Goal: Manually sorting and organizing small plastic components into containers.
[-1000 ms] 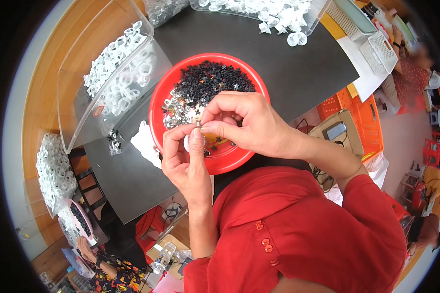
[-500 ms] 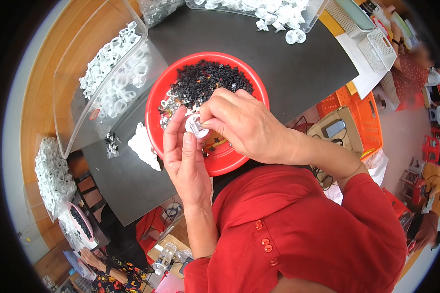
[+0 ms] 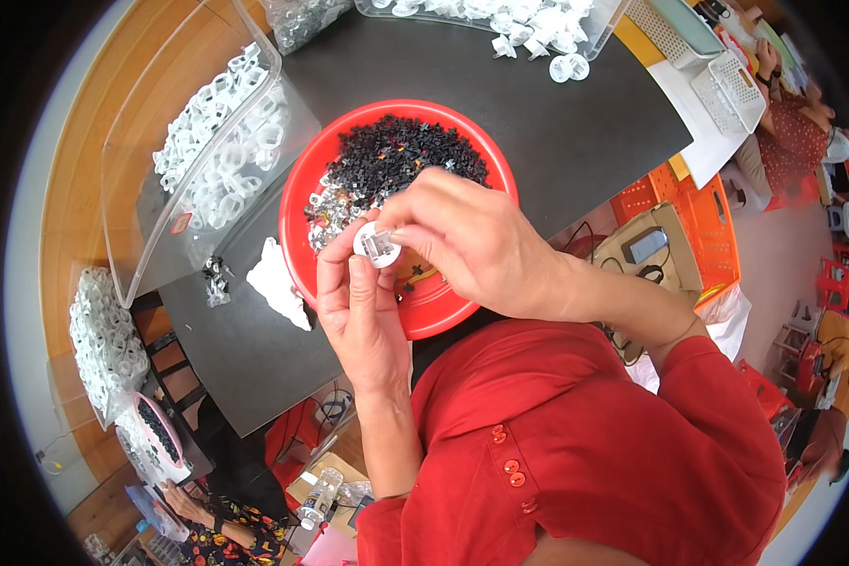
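A red basin (image 3: 443, 311) sits on the dark counter (image 3: 604, 132). A broad heap of black pieces (image 3: 396, 151) fills its far part, with shiny metal pieces (image 3: 325, 219) on the left.

Above the basin's near left part, the left hand (image 3: 354, 321) holds a white disc (image 3: 379, 247), gripped at the edge by its thumb and other fingers. The disc's flat face is turned up toward the wearer, with a squarish housing (image 3: 377, 246) raised in the middle. The outline is round, so a long axis cannot be told. The right hand (image 3: 486, 241) comes from the right, palm down, thumb and forefinger close together at the disc's far right edge; whether they grip it or some smaller piece, I cannot tell.

To the left, a clear bin (image 3: 297, 132) contains white rings (image 3: 226, 160). At the far edge, a clear tray (image 3: 606, 38) is heaped with white caps (image 3: 547, 26), some lying just outside it. Left of the basin lie a white cloth (image 3: 278, 288) and, beyond it, a small bag (image 3: 217, 280) of dark pieces. On the right, an orange crate (image 3: 717, 226) stands beyond the counter.
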Demonstrator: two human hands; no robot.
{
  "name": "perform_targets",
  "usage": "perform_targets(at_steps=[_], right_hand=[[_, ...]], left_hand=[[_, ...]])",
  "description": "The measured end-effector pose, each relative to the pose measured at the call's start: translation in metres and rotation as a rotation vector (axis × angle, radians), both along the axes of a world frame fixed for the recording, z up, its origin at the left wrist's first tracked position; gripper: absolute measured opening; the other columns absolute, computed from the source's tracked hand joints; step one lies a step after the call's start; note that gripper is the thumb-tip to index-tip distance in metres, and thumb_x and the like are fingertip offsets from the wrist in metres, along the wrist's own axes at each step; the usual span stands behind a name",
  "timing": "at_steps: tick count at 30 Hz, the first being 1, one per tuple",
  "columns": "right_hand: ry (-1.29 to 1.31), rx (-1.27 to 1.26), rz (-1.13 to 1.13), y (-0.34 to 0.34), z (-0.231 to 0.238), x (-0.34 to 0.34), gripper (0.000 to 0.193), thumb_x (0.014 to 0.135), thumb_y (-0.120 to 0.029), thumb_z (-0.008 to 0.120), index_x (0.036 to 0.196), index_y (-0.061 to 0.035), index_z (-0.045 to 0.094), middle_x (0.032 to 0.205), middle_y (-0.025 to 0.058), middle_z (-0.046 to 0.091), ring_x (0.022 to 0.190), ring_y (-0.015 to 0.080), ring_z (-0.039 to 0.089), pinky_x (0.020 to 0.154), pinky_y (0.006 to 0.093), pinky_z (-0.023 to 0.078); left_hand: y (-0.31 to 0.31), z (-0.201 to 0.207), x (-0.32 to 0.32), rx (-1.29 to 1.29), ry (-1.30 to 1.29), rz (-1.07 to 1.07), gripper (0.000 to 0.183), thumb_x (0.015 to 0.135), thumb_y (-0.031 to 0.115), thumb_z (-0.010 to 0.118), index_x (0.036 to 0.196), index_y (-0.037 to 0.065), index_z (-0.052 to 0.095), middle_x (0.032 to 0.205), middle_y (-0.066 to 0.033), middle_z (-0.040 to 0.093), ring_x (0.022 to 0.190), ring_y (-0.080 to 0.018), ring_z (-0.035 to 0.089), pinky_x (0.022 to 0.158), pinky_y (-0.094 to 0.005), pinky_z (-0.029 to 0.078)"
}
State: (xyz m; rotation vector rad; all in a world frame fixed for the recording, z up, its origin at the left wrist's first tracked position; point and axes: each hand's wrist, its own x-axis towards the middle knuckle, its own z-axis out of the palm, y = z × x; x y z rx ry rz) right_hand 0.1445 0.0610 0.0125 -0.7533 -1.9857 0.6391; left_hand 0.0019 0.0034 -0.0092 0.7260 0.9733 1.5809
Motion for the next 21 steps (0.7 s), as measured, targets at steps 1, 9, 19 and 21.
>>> perform_targets(at_steps=[1,9,19,21], right_hand=[[0.131,-0.136,-0.030,-0.001,0.001,-0.001,0.014,0.086,-0.002,0.062,0.099,-0.0033,0.060,0.082,0.0063,0.056,0.067,0.0148,0.057,0.061,0.0273,0.044],[0.379,-0.570,0.031,-0.002,-0.009,-0.008,0.008,0.088,-0.004,0.063,0.091,0.0026,0.062,0.083,0.0054,0.063,0.066,0.0069,0.059,0.058,0.0230,0.048],[0.467,-0.668,0.002,-0.005,-0.017,-0.014,0.010,0.086,-0.007,0.065,0.088,0.0026,0.063,0.079,0.0070,0.065,0.060,0.0076,0.061,0.052,0.0235,0.047],[0.435,-0.710,0.028,-0.006,-0.011,-0.013,0.009,0.088,-0.005,0.064,0.092,0.0027,0.063,0.082,0.0051,0.065,0.068,0.0059,0.061,0.059,0.0215,0.049]], left_hand=[[0.001,0.001,0.001,0.004,-0.013,0.000,0.027,0.098,0.015,0.051,0.122,0.002,0.053,0.127,-0.0126,0.055,0.111,-0.0173,0.056,0.094,-0.0323,0.047],[0.003,0.004,0.005,0.013,-0.029,0.011,0.036,0.098,0.017,0.048,0.128,-0.002,0.049,0.137,-0.0185,0.047,0.120,-0.0223,0.052,0.102,-0.0381,0.041],[0.004,0.004,0.009,0.017,0.008,0.000,0.038,0.097,0.009,0.048,0.132,-0.004,0.048,0.137,-0.0194,0.048,0.121,-0.0233,0.050,0.104,-0.0372,0.039],[0.003,0.004,0.008,-0.006,-0.009,0.020,0.037,0.096,0.008,0.048,0.131,-0.004,0.049,0.134,-0.0184,0.050,0.119,-0.0223,0.052,0.102,-0.0361,0.041]])
